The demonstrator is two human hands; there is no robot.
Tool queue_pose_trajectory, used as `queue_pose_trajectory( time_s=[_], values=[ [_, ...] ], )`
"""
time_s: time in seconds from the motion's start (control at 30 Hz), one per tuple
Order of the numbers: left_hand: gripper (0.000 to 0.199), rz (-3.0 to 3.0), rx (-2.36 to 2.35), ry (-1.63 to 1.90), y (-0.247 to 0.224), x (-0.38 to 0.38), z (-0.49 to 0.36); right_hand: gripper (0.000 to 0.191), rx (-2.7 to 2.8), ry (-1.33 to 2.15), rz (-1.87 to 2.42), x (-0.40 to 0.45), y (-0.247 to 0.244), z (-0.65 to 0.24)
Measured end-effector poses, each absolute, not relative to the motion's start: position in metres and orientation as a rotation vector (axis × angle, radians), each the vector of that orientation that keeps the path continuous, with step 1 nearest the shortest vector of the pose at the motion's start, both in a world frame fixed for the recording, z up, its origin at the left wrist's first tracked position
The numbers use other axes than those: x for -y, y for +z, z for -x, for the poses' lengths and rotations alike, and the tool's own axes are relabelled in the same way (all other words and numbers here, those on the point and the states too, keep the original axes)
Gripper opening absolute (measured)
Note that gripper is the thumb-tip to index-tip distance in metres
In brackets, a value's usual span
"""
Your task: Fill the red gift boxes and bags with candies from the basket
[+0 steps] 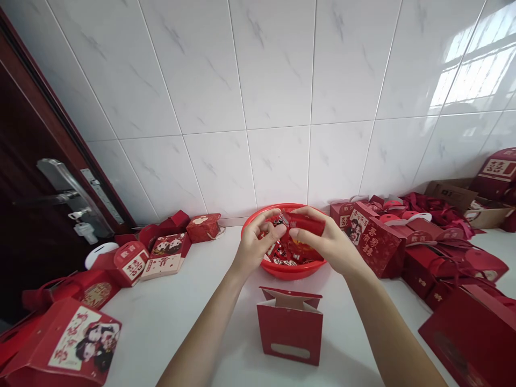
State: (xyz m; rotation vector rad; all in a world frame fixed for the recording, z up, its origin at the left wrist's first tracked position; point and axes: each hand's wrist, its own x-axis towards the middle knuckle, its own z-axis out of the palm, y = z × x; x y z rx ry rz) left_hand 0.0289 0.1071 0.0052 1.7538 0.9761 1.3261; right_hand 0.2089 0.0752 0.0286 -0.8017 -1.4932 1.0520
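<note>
Both of my hands are over a red plastic basket (292, 273) that holds red-wrapped candies. My left hand (262, 239) pinches a small red wrapped candy (281, 220) between thumb and fingers. My right hand (322, 236) has its thumb against its fingers on a red wrapper (308, 223), close to my left hand; whether the two wrappers are one piece is unclear. Between my forearms, nearer to me, a red paper bag (290, 328) stands upright on the white tabletop (173, 322) with its top open. What lies inside the bag is not visible.
Red gift boxes (94, 344) line the left side, and more boxes (379, 236) crowd the right. A cardboard box (489, 215) sits at the far right. Behind the table rises a tiled wall (278, 80). A dark door (36, 161) with a metal handle is at the left.
</note>
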Motion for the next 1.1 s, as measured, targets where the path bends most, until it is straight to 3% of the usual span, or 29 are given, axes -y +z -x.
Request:
queue_pose_trajectory(
  time_s=[0.17, 0.5, 0.8, 0.87, 1.1],
  values=[
    [0.041, -1.803, -0.989, 1.276, 0.017, -0.084, -0.023, 0.026, 1.673, 0.811, 0.793, -0.057, 0.035, -0.202],
    [0.042, -2.001, -0.950, 1.131, 0.022, -0.061, -0.011, 0.022, 1.890, 0.792, 0.713, -0.043, 0.038, -0.215],
    [0.014, -2.192, -0.687, 0.537, 0.037, -0.043, 0.006, 0.014, 1.749, 0.483, 0.823, -0.029, 0.054, -0.246],
    [0.010, -2.263, -0.627, 0.431, 0.040, -0.039, 0.008, 0.013, 1.753, 0.499, 0.806, -0.028, 0.056, -0.250],
    [0.019, -2.303, -0.806, 0.538, 0.038, -0.041, 0.002, 0.024, 2.117, 0.861, 0.775, -0.033, 0.055, -0.262]
  ],
)
